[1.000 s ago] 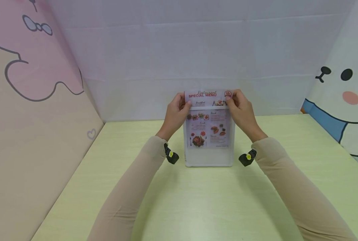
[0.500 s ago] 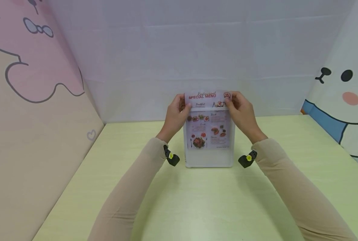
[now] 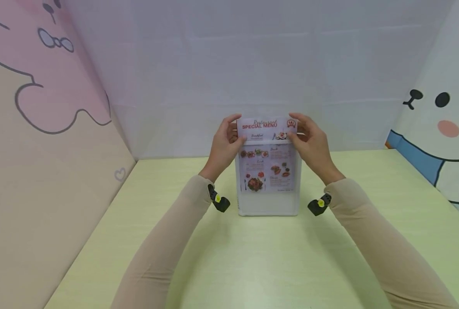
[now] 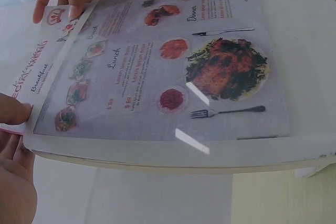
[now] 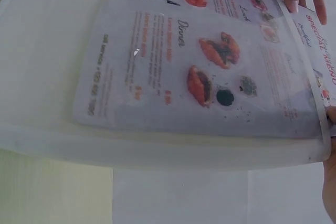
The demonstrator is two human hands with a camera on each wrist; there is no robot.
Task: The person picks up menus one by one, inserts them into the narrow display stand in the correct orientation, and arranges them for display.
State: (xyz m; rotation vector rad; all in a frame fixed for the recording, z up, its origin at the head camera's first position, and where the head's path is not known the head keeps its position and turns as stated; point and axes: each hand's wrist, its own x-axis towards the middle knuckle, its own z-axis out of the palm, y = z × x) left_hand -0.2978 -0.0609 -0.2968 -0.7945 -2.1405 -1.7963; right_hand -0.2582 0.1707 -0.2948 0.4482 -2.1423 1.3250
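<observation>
A printed restaurant menu sheet (image 3: 265,167) sits partly inside a clear, white-rimmed upright display stand (image 3: 268,204). Its top strip, headed "Special Menu", sticks out above the rim. My left hand (image 3: 225,139) pinches the strip's left edge, thumb in front and lower fingers behind, with the index finger raised off it. On the opposite edge my right hand (image 3: 310,139) does the same, its index finger lifted near the top corner. In the left wrist view the left thumb (image 4: 18,111) lies on the sheet right beside the rim. Below the sheet, the stand's pocket shows blank.
The stand rests on a pale yellow-green table (image 3: 229,266) near its back edge. Behind rises a white cloth-like wall (image 3: 221,64). Side panels carry cartoon figures, a pink one (image 3: 59,98) at left and a white bear-like one (image 3: 445,116) at right.
Both index fingers have lifted and spread away from the menu's top corners, while the thumbs stay on its front. The menu keeps its height in the stand. The head view has tilted slightly.
</observation>
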